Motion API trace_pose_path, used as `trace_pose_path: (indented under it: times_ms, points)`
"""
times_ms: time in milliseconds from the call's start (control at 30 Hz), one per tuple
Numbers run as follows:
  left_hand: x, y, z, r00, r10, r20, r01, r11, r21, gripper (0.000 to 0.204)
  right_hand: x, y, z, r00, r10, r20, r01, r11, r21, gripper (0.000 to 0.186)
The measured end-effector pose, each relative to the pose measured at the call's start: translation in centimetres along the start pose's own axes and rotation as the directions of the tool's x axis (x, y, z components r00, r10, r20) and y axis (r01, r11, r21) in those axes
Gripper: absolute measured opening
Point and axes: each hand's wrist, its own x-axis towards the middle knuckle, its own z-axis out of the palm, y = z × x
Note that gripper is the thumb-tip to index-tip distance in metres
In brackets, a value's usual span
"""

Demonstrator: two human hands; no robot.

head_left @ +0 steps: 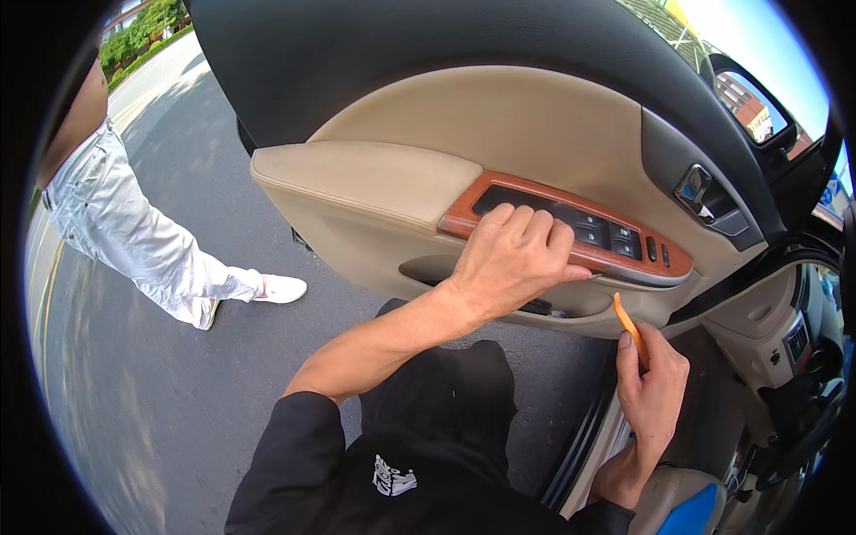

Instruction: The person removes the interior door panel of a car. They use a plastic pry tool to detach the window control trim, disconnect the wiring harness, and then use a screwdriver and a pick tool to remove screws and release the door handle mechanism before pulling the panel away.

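Black shirt point(428, 504) cloth lies closest to my remote view, filling the bottom centre of the frame, and beyond it, right of centre, I see the wood-trimmed switch panel point(593, 230) set in the beige door point(526, 116). The left hand point(513, 254) curls over that panel's near edge, seemingly to steady it, though I cannot tell whether its tucked fingertips grip or merely rest; the right hand point(655, 383), at lower right, pinches an orange tool point(629, 327) between thumb and fingers, its tip aimed up near the panel's lower edge but apart from it, presumably so the thin end leads
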Motion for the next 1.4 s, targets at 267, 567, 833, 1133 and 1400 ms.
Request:
trace_pose_path:
  times_ms: [267,567,833,1133,1400]
  points:
    - [4.2,-2.4,-4.9,0.992,-0.124,-0.018,0.125,0.981,0.149,0.021,-2.0,-3.2,4.3,0.995,0.099,0.009,-0.099,0.981,0.168,0.032]
    - [5.8,-13.4,-11.2,0.831,0.317,0.458,-0.177,0.93,-0.323,0.026,1.7,-9.5,7.8,0.977,-0.21,-0.049,0.215,0.945,0.245,0.02]
    - [4.4,-15.1,-11.0,0.697,0.283,0.659,0.211,0.797,-0.566,0.025,4.2,-13.5,7.8,0.988,-0.148,-0.041,0.148,0.989,-0.003,0.028]
    - [2.3,-16.2,-11.5,0.825,0.207,0.526,0.234,0.722,-0.651,0.027,3.5,-16.8,7.7,0.995,-0.042,-0.09,0.049,0.996,0.073,0.019]
    - [1.7,-16.0,-11.1,0.862,0.218,0.457,0.187,0.702,-0.687,0.045,2.0,-17.1,10.7,0.956,0.012,-0.294,0.026,0.992,0.123,0.015]
